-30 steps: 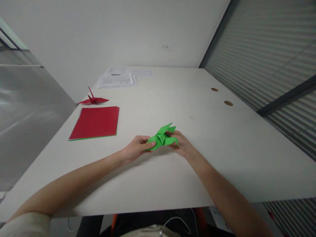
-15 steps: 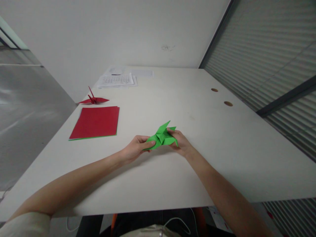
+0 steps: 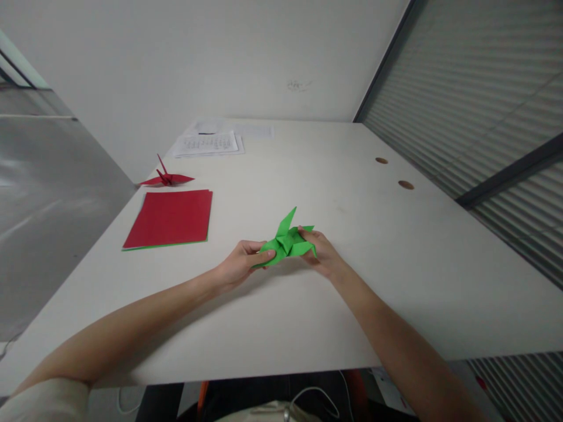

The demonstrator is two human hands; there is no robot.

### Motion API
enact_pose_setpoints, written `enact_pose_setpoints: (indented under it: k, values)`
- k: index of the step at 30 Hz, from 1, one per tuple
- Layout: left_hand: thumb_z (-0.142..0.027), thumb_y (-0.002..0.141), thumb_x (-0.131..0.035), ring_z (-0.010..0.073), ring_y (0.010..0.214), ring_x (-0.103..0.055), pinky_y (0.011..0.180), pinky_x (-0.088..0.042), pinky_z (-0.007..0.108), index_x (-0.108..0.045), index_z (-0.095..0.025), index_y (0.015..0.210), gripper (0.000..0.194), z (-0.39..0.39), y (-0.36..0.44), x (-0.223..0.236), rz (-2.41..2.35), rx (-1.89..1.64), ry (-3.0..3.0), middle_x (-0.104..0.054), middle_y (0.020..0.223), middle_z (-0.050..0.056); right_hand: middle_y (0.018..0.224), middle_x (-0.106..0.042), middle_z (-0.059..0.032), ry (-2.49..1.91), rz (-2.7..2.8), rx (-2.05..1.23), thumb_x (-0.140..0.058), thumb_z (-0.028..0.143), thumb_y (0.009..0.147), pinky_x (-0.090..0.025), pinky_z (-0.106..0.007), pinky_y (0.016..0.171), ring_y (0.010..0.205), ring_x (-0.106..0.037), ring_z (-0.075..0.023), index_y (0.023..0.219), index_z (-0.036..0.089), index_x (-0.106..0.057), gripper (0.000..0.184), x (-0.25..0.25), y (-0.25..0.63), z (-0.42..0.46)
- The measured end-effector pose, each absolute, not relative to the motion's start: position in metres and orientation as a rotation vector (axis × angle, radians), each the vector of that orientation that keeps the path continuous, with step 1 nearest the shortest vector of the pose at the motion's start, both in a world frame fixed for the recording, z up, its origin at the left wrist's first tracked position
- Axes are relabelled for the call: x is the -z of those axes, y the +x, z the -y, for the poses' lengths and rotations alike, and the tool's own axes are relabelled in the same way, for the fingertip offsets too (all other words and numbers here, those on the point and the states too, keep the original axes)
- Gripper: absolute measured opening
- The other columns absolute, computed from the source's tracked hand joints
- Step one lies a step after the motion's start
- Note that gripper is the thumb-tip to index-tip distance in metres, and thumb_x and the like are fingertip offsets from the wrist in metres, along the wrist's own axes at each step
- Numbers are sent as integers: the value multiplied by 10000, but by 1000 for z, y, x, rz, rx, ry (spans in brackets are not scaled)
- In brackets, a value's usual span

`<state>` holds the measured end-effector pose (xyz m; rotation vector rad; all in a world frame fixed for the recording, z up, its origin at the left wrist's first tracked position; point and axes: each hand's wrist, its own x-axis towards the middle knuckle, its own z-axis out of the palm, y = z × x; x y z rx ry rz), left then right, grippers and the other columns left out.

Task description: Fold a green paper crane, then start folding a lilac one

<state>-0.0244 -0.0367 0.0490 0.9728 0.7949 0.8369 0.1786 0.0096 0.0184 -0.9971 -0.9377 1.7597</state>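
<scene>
A green folded paper crane is held between both hands, a little above the white table. My left hand pinches its left part, thumb on top and fingers underneath. At the opposite side my right hand grips the paper with the thumb near the upper edge; most of its fingers are hidden behind the fold. One long green point sticks up at the back, and a thin bent tip hangs down by the right hand.
To the left lies a stack of square paper, red on top with green below. Behind it stands a red paper crane. Written sheets lie farther back. Two round holes pierce the white table at right.
The long green point at the back has swung more upright and slightly left. Both hands keep their hold, the left one shifting very slightly left.
</scene>
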Motion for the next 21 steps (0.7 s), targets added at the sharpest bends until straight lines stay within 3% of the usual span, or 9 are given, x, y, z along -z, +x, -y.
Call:
enact_pose_setpoints:
  k: [14, 21]
  values:
    - [-423, 628, -846, 83, 601, -446, 578, -326, 221, -713, -127, 670, 327, 36, -23, -42, -821, -780, 926, -554, 618, -5, 640, -677, -17, -1034, 829, -1814, -883, 437, 521, -461, -273, 612, 589, -576, -134, 638, 169, -701, 345, -28, 173, -5]
    - [-437, 605, -859, 87, 591, -443, 573, -327, 226, -712, -131, 629, 341, 35, -23, -43, -811, -781, 908, -545, 588, -8, 619, -669, -21, -1045, 863, -1753, -876, 475, 520, -450, -293, 593, 587, -580, -152, 625, 180, -682, 368, -24, 176, -6]
